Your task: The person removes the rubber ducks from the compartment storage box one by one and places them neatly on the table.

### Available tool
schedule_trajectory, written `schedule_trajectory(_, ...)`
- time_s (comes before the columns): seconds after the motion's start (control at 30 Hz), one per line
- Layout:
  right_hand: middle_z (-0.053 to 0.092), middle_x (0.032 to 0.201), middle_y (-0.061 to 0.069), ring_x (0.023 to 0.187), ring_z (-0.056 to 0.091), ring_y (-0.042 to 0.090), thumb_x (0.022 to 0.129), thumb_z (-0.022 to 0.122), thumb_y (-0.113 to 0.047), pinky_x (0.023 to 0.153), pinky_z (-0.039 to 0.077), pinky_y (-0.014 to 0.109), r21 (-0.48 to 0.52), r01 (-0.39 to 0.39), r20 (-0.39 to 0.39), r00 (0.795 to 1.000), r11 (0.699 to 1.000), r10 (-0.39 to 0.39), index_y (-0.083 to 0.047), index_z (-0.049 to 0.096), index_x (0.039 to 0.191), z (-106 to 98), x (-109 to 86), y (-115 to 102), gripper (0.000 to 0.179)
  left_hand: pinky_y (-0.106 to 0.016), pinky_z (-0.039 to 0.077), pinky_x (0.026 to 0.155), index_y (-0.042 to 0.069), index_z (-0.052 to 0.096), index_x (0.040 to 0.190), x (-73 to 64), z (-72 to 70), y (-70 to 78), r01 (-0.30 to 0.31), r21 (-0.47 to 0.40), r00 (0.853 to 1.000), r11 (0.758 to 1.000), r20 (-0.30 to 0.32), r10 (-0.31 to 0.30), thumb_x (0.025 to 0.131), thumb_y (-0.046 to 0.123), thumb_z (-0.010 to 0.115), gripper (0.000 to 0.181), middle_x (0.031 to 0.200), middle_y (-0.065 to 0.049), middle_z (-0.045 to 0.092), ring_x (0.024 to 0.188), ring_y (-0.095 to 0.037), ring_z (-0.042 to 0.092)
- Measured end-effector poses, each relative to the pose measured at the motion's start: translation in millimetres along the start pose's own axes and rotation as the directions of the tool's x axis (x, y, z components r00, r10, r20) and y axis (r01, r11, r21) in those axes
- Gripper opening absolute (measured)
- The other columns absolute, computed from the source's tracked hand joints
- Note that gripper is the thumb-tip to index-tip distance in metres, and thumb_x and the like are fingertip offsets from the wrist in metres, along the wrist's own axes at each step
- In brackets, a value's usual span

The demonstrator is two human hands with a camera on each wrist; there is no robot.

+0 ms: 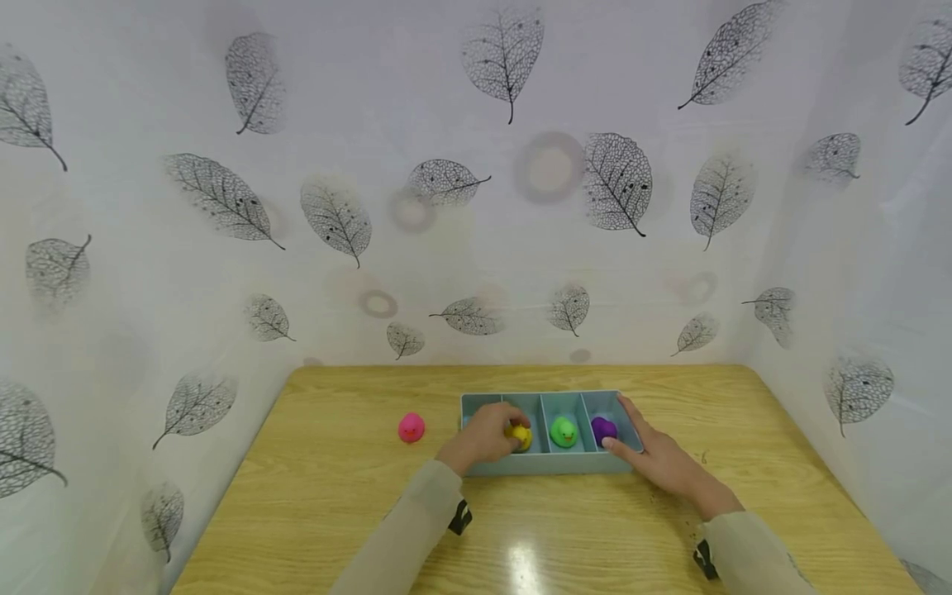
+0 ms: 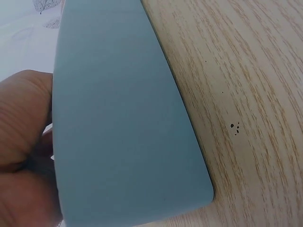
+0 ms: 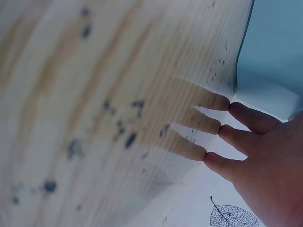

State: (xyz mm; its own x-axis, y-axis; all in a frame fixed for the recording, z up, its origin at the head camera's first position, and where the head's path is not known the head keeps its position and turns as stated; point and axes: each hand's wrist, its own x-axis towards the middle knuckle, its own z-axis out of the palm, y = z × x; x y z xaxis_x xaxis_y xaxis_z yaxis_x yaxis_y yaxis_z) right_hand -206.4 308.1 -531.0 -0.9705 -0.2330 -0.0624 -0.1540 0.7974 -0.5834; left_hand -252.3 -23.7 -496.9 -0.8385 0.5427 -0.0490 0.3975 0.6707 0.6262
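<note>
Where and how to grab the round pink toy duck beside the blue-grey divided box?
I'd pinch the round pink toy duck across its flanks, coming down from above: it looks upright, beak toward the head camera, rounded on both sides, with nothing touching it but the wood-grain table.

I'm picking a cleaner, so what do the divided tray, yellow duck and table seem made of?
Tray: probably matte plastic; smooth, evenly coloured wall.
Yellow duck: perhaps vinyl or rubber; rounded, seemingly moulded, partly hidden, finish unclear.
Table: wood or wood-look laminate, somewhat glossy; grain and a bright reflection show.
</note>
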Motion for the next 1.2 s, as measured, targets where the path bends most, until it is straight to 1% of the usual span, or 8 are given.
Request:
schedule_trajectory(0.27, 0.027, 0.166, 0.036, 0.142, 0.039, 0.065, 0.106, 0.052, -0.058, 0.111, 0.037, 0.079, -0.007, -0.005, -0.002, 1.0, 1.0, 0.005, -0.024, -0.003, 0.171, 0, -1.3, -2, 0.092, -0.031, 0.057, 0.093, 0.009, 0.075, 0.123, -2.4, -0.3, 0.6, -0.002, -0.018, 1.0, 1.0, 0.007, 0.002, 0.095, 0.008, 0.076, 0.027, 0.113, -0.003, 0.072, 0.102, -0.016, 0.063)
schedule_trajectory(0.37, 0.027, 0.166, 0.036, 0.142, 0.039, 0.065, 0.106, 0.052, -0.058, 0.111, 0.037, 0.079, -0.009, -0.007, -0.001, 1.0, 1.0, 0.007, -0.023, -0.002, 0.171, 0, -1.2, -2, 0.092, -0.033, 0.057, 0.094, 0.009, 0.075, 0.123, -4.0, -1.7, 2.1, 0.0, -0.04, 1.0, 0.999, 0.007, 0.0, 0.095, 0.009, 0.077, 0.028, 0.112, -0.003, 0.072, 0.102, -0.016, 0.063)
schedule_trajectory(0.5, 0.028, 0.165, 0.037, 0.142, 0.039, 0.065, 0.106, 0.052, -0.058, 0.111, 0.037, 0.079, -0.01, -0.008, -0.001, 1.0, 1.0, 0.008, -0.024, -0.002, 0.171, 0, -1.3, -2, 0.092, -0.035, 0.057, 0.096, 0.008, 0.075, 0.123, -5.3, -4.9, 3.8, -0.014, -0.042, 1.0, 0.999, 0.0, 0.014, 0.096, 0.01, 0.077, 0.028, 0.112, -0.003, 0.073, 0.103, -0.017, 0.064)
schedule_trajectory(0.73, 0.027, 0.165, 0.037, 0.142, 0.039, 0.066, 0.106, 0.052, -0.058, 0.111, 0.037, 0.079, -0.003, -0.01, 0.002, 1.0, 1.0, 0.01, -0.025, -0.003, 0.171, 0, -2.0, -3, 0.091, -0.029, 0.054, 0.085, 0.009, 0.076, 0.121, -7.6, -15.6, 3.9, -0.036, -0.049, 0.999, 0.998, -0.017, 0.036, 0.096, 0.014, 0.077, 0.026, 0.11, -0.002, 0.073, 0.093, -0.013, 0.061)
schedule_trajectory(0.87, 0.026, 0.166, 0.037, 0.142, 0.038, 0.066, 0.106, 0.051, -0.058, 0.111, 0.036, 0.079, 0.002, -0.011, 0.004, 1.0, 1.0, 0.011, -0.024, -0.003, 0.171, 0, -2.2, -3, 0.091, -0.031, 0.055, 0.088, 0.009, 0.076, 0.12, -9.2, -21.9, 3.9, -0.072, -0.047, 0.997, 0.996, -0.04, 0.07, 0.098, 0.015, 0.075, 0.024, 0.111, -0.005, 0.074, 0.099, -0.021, 0.065)
schedule_trajectory(1.0, 0.027, 0.165, 0.037, 0.142, 0.038, 0.066, 0.106, 0.051, -0.058, 0.111, 0.036, 0.079, 0.003, -0.012, 0.001, 1.0, 1.0, 0.012, -0.024, -0.003, 0.171, 0, -2.0, -2, 0.091, -0.04, 0.058, 0.096, 0.006, 0.075, 0.121, -12.6, -29.0, 5.9, -0.107, -0.077, 0.992, 0.991, -0.077, 0.101, 0.099, 0.014, 0.073, 0.024, 0.117, -0.009, 0.074, 0.109, -0.031, 0.067)
schedule_trajectory(1.07, 0.026, 0.166, 0.037, 0.143, 0.038, 0.065, 0.106, 0.051, -0.058, 0.112, 0.036, 0.079, 0.007, -0.01, 0.001, 1.0, 1.0, 0.01, -0.023, -0.002, 0.171, 0, -1.9, -2, 0.091, -0.046, 0.059, 0.099, 0.003, 0.074, 0.123, -14.4, -32.4, 7.5, -0.134, -0.096, 0.986, 0.986, -0.108, 0.123, 0.1, 0.013, 0.071, 0.025, 0.12, -0.012, 0.074, 0.11, -0.032, 0.067)
schedule_trajectory(1.2, 0.026, 0.166, 0.037, 0.144, 0.037, 0.065, 0.106, 0.051, -0.058, 0.112, 0.035, 0.079, 0.013, -0.008, -0.003, 1.0, 1.0, 0.008, -0.022, -0.002, 0.171, 0, -1.8, -2, 0.091, -0.049, 0.059, 0.101, -0.001, 0.073, 0.124, -15.8, -36.4, 8.5, -0.188, -0.122, 0.969, 0.975, -0.187, 0.164, 0.101, 0.011, 0.069, 0.026, 0.121, -0.015, 0.073, 0.11, -0.032, 0.067)
